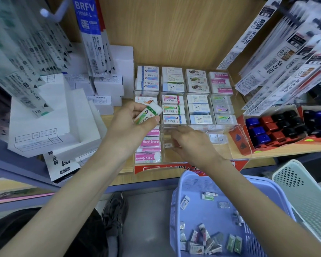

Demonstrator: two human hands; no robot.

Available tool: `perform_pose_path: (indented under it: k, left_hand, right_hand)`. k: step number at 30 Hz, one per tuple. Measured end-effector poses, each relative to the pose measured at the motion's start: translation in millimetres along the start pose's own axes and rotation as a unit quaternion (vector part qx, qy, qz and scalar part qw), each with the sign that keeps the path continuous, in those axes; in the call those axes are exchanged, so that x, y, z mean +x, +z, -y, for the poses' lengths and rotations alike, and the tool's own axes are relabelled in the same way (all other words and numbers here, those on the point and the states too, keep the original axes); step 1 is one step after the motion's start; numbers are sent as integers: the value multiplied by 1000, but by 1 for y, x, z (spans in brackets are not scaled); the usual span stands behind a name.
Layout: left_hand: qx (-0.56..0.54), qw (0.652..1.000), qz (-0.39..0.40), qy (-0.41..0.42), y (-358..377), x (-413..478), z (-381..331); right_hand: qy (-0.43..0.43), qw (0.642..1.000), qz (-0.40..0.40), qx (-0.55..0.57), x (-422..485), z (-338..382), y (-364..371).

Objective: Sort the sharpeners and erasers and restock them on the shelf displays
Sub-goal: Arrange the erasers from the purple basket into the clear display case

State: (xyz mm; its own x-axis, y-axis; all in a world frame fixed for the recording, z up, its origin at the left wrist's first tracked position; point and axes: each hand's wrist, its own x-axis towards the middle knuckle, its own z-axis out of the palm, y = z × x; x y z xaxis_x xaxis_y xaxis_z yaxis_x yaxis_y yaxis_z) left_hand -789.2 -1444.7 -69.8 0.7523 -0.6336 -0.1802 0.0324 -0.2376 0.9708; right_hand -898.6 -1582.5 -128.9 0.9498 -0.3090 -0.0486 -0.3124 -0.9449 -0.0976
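While the purple basket (pixel 191 179) sits nearest, below the shelf's (pixel 285 149) front edge, with loose packs (pixel 202 240) scattered on its floor, both arms reach over it to the shelf. The left grip (pixel 130 125) pinches an eraser (pixel 148 113) between thumb and curled fingers, above the front left corner of the clear display (pixel 222 127). Its long axis runs diagonally, with the bare white end pointing up and right toward the shelf's back and the green-striped sleeve toward the palm. The right grip (pixel 191 143) reaches into a front compartment just right of the pink Hard Eraser packs (pixel 149 142). Its fingers bend downward, and I cannot tell whether they hold anything. Farther back, rows of erasers fill the display's compartments. A red carton (pixel 237 134) of sharpeners (pixel 267 130) stands toward the shelf's right end and white boxes (pixel 44 115) are stacked toward the left. Hanging refill packs (pixel 285 58) crowd in from both sides.
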Motion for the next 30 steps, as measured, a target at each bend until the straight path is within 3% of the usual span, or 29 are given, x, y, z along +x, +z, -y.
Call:
perform_pose_path:
  k: [4, 14, 17, 20, 30]
  left_hand:
    - [3, 1000, 6, -3, 1, 0, 0]
    - [4, 1000, 10, -3, 1, -1, 1]
    - [0, 1000, 10, -4, 1, -1, 0]
    - [2, 1000, 11, -6, 1, -1, 0]
    - [9, 1000, 18, 0, 1, -1, 3]
  right_hand:
    - [-4, 997, 76, 8, -2, -4, -6]
    - [-23, 995, 88, 32, -12, -6, -13]
    - [-20, 987, 135, 83, -16, -3, -18]
    - [-19, 982, 178, 53, -17, 0, -20]
    - [6, 989, 148, -12, -20, 8, -15]
